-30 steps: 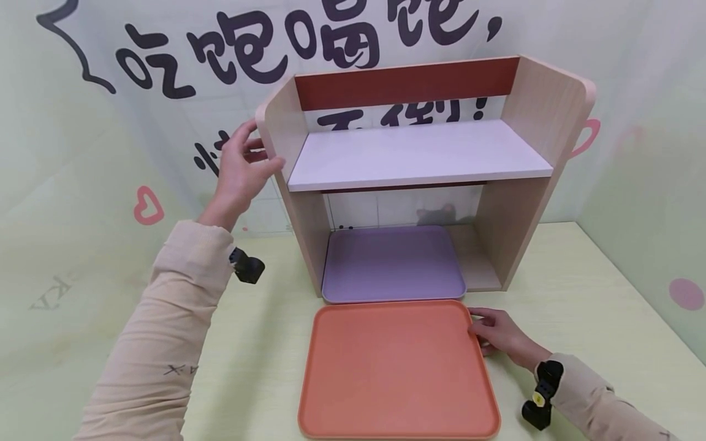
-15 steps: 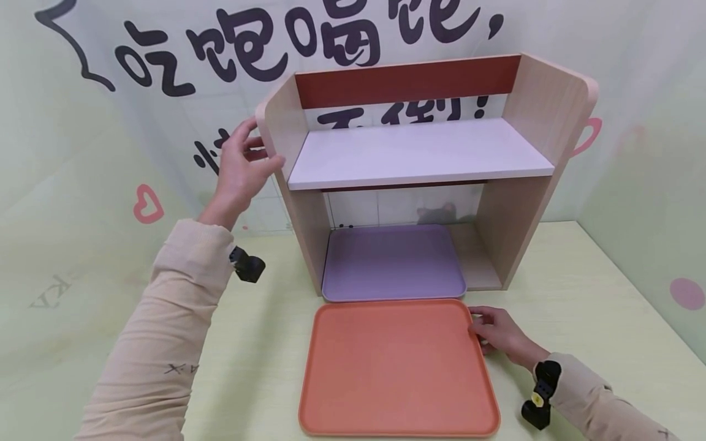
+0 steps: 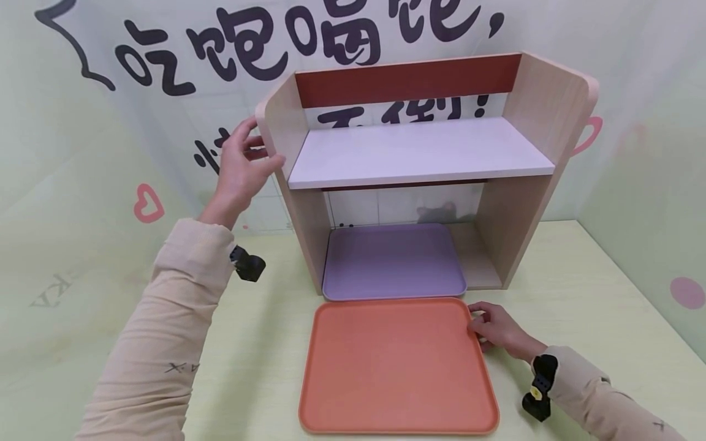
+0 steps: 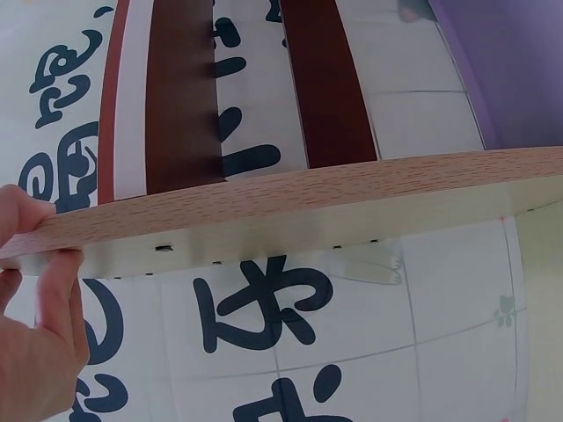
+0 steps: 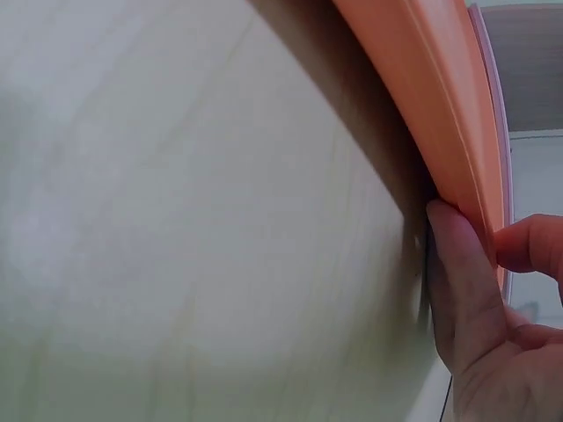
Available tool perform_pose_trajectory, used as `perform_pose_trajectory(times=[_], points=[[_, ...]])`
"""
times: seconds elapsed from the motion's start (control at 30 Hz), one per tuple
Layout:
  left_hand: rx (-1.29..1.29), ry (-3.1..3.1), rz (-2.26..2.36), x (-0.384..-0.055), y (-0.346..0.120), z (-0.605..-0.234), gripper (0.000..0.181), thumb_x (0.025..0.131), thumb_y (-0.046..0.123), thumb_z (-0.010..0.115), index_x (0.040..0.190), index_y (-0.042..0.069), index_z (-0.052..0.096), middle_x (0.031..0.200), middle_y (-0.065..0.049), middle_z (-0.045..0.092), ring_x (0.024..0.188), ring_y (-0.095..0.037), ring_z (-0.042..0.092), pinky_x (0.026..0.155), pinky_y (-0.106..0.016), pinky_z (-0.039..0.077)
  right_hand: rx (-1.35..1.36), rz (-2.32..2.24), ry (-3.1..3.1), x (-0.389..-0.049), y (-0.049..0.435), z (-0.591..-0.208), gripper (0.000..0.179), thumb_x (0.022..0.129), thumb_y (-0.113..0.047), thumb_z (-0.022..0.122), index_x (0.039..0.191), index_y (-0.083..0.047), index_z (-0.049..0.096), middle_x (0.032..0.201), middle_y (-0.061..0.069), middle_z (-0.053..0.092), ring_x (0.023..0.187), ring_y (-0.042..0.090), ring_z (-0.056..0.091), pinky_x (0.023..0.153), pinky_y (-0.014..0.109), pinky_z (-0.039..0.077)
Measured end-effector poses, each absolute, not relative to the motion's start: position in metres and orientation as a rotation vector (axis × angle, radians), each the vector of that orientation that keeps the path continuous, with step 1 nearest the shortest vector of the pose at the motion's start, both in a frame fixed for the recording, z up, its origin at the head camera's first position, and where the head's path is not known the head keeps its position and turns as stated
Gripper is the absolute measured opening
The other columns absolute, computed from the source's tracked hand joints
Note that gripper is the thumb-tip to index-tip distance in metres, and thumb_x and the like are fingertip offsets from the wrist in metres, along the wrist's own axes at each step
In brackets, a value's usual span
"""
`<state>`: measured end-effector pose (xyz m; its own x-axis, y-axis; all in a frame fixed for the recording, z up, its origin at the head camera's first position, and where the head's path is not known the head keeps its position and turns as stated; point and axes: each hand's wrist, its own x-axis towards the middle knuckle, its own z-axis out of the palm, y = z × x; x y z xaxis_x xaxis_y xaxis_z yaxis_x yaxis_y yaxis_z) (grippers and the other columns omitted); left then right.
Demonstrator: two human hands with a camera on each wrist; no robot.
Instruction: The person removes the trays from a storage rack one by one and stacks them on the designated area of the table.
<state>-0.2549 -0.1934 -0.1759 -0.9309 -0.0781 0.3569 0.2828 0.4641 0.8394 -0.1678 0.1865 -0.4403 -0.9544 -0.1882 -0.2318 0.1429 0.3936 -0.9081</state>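
My left hand (image 3: 241, 171) grips the front edge of the left side panel (image 4: 264, 189) of a small wooden shelf unit (image 3: 543, 110), thumb on one face and fingers on the other in the left wrist view. An orange tray (image 3: 399, 367) lies in front of the unit. Its right rim, near the far corner, is pinched by my right hand (image 3: 502, 331); the right wrist view has thumb and fingers on either side of the orange rim (image 5: 422, 97). Behind it a purple tray (image 3: 391, 263) lies in the lower compartment, its front edge close against the orange tray; I cannot tell whether they touch.
A white shelf board (image 3: 419, 153) spans the unit above the purple tray, with a dark red back rail (image 3: 408, 79) higher up. The pale table (image 3: 573, 282) extends to both sides. A printed cloth (image 3: 165, 122) with large characters hangs behind.
The right hand and wrist have shifted very slightly up and left in the head view. Both trays, the shelf unit and the left hand look almost the same.
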Motion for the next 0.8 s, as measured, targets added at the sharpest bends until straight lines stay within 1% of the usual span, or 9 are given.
perform_pose_trajectory(times=[0.2,0.37,0.8], points=[[-0.17,-2.376,-1.448,-0.2551,-0.193,-0.1769,0.063,0.08,0.012,0.062,0.135,0.024,0.034,0.123,-0.01,0.047,0.104,-0.023,0.049,0.088,-0.034,0.044,-0.078,-1.542,2.402,-0.1691,0.188,-0.4392,0.038,0.078,0.0,0.054,0.113,0.014,0.046,0.07,0.006,0.056,0.054,0.015,0.055,0.051,0.033,0.052],[-0.168,-2.377,-1.445,-0.2558,-0.1933,-0.1776,0.063,0.08,0.013,0.063,0.135,0.025,0.034,0.123,-0.01,0.047,0.104,-0.022,0.049,0.087,-0.033,0.044,-0.082,-1.545,2.409,-0.1695,0.1887,-0.4404,0.037,0.078,0.0,0.056,0.111,0.014,0.048,0.073,0.006,0.054,0.055,0.014,0.054,0.051,0.033,0.052],[-0.153,-2.381,-1.443,-0.2562,-0.1935,-0.1769,0.064,0.08,0.014,0.063,0.136,0.026,0.033,0.124,-0.009,0.047,0.105,-0.021,0.049,0.088,-0.034,0.044,-0.104,-1.548,2.417,-0.1695,0.1906,-0.4406,0.037,0.079,-0.001,0.06,0.111,0.013,0.049,0.074,0.008,0.055,0.058,0.016,0.055,0.053,0.032,0.053]])
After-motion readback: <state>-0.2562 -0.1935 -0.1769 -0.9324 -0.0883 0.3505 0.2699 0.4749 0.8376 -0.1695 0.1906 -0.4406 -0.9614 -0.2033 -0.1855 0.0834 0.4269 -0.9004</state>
